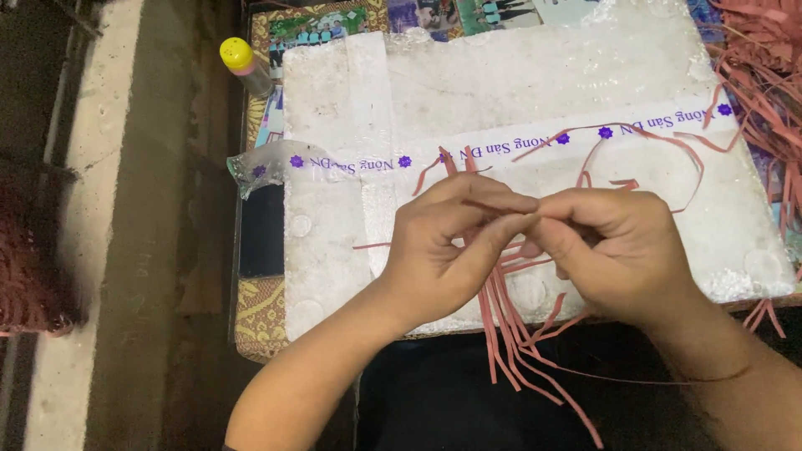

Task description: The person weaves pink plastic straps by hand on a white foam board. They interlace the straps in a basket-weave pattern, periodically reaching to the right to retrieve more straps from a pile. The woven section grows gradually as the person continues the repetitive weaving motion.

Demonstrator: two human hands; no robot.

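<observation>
A white foam board lies on the table, loose strips heaped at two o'clock; your left hand and right hand pinch a bunch of red strips at centre. Judging by this, keep both pinches tight and close together; let the tails hang toward six o'clock, clear of the bottle at eleven.

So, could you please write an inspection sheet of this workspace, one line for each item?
Surface: white foam board, wrapped in clear film, with a printed tape band across it.
Job's things: bundle of thin red-brown strips pinched between both hands, ends hanging over the near edge.
Clutter: loose strips on the board; a larger pile of strips at the far right; small bottle with yellow cap at the far left.
Grippers: left hand and right hand meet fingertip to fingertip on the strips.
Cables: nothing seen.
Surroundings: patterned mat under the board; dark floor on the left.
</observation>
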